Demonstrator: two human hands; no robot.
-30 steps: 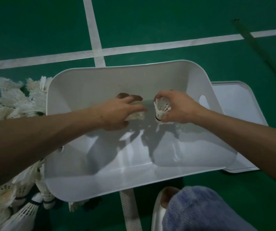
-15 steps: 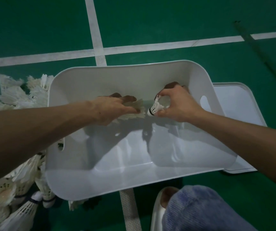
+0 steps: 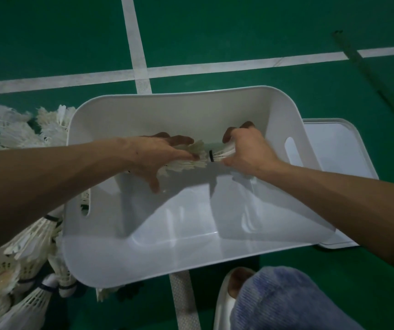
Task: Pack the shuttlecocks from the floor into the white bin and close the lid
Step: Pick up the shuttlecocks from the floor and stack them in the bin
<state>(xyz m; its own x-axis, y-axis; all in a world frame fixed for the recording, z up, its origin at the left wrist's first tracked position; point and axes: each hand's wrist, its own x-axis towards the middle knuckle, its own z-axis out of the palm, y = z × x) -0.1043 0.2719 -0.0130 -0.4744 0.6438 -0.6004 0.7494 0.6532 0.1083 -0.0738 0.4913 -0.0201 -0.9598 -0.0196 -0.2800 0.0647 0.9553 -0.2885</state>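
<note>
Early stage: inside the white bin [image 3: 143,258] by its far wall, left hand [image 3: 157,156] fingers lie spread over one shuttlecock [image 3: 191,160], right hand [image 3: 248,151] fingers pinch a black-banded shuttlecock [image 3: 222,154]; shuttlecock pile [image 3: 24,246] waits left of bin, lid [image 3: 338,151] off at its right.

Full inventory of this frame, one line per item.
white bin: one, white, centre of floor.
lid: one, white, flat on floor right of bin.
banded shuttlecock: one, white, black band, inside bin.
cream shuttlecock: at least one, cream, inside bin.
shuttlecock pile: many, white, floor left of bin.
court lines: several, white, on green floor.
slipper: one, white, bottom edge.
left hand: laid over cream shuttlecock.
right hand: grips banded shuttlecock.
knee: blue fabric, bottom edge.
</note>
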